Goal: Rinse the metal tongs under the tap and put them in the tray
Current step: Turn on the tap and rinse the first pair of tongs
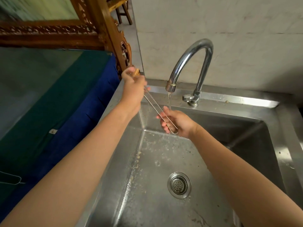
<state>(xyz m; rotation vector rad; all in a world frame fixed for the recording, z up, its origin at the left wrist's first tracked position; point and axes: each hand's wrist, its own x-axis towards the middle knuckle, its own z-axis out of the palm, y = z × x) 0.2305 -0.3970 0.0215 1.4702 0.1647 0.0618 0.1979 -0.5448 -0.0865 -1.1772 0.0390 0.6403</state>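
Observation:
Thin metal tongs (pixel 154 104) stretch diagonally over the back left corner of the steel sink (pixel 164 202). My left hand (pixel 133 86) grips their upper end, near the sink's left rim. My right hand (pixel 176 122) holds their looped lower end, just under the thin stream of water (pixel 169 100) running from the curved chrome tap (pixel 191 63). The water falls onto my right fingers and the tongs there. No tray is in view.
The sink floor carries food scraps and a round drain strainer (pixel 179 185). A blue and green cloth (pixel 65 104) covers the surface left of the sink. A carved wooden frame (pixel 105 30) stands behind it. A pale tiled wall backs the tap.

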